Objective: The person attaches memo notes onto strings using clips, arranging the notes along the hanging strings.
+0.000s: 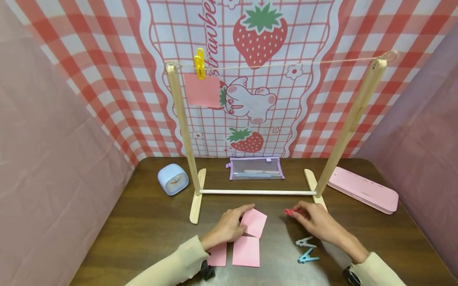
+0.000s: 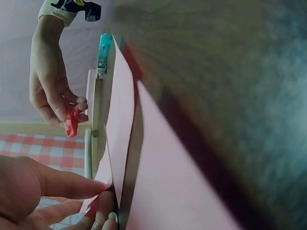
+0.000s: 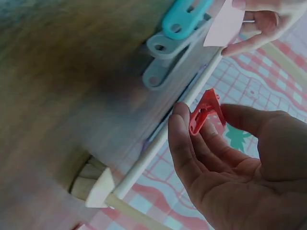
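My left hand (image 1: 229,225) pinches a pink paper square (image 1: 255,222) by its left side, thumb on one face and fingers on the other. Two more pink squares lie close by; one paper (image 1: 246,252) is in full view and the other (image 1: 217,255) is partly under the left wrist. Between thumb and fingertips my right hand (image 1: 316,219) holds a red clothespin (image 3: 206,111), just above the table. A grey clothespin (image 1: 305,242) and a light blue clothespin (image 1: 307,256) lie below that hand.
A wooden frame (image 1: 183,131) carries a string (image 1: 279,64), where a yellow clothespin (image 1: 199,63) holds a pink paper (image 1: 202,90). A low white bar (image 1: 257,192) joins its feet. Behind stand a blue clock (image 1: 173,179), a mesh pouch (image 1: 256,168) and a pink case (image 1: 363,190).
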### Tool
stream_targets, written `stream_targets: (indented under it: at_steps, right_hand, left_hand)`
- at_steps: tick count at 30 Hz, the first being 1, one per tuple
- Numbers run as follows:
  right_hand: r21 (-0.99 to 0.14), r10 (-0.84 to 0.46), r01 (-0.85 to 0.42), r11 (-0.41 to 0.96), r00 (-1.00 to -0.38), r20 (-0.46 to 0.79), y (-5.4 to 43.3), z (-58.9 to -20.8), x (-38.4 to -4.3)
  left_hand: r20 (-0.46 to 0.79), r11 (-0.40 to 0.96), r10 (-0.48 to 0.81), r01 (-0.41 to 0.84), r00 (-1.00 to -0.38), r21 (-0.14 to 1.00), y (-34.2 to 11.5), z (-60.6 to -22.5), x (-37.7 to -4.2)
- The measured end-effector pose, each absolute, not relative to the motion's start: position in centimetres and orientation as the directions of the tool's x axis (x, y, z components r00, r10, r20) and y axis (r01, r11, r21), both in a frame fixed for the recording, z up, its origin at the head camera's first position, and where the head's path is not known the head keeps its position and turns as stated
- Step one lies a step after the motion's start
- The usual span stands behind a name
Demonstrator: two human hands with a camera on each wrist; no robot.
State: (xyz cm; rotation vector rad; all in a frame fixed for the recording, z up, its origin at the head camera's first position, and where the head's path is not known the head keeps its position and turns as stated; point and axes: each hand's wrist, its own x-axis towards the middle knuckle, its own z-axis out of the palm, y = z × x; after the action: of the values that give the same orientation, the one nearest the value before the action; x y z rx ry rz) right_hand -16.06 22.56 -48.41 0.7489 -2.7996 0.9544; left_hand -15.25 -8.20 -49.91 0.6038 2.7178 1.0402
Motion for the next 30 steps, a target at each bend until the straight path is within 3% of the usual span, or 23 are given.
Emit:
stream_targets:
  at_steps: [9, 17, 30]
  right_hand:
    - [-0.48, -0.322, -0.464, 0.745, -0.88, 0.35, 21.6, -46.5, -15.9]
    - [-0.565, -0.307, -0.503, 0.654, -0.859, 0.409, 21.0, -44.0, -16.4]
    - [-0.419, -0.409, -0.672, 0.611, -0.721, 0.56, 19.6, -39.7, -17.0]
  left_hand:
    - [0.082, 0.55, 0.446, 0.345, -0.891, 0.76, -8.8, -49.8, -15.8]
    - [0.134, 0.453, 0.386, 0.314, -0.913, 0.834, -8.9, -49.3, -16.5]
    - [0.196, 0.2, 0.237, 0.245, -0.952, 0.949, -9.3, -47.4, -17.9]
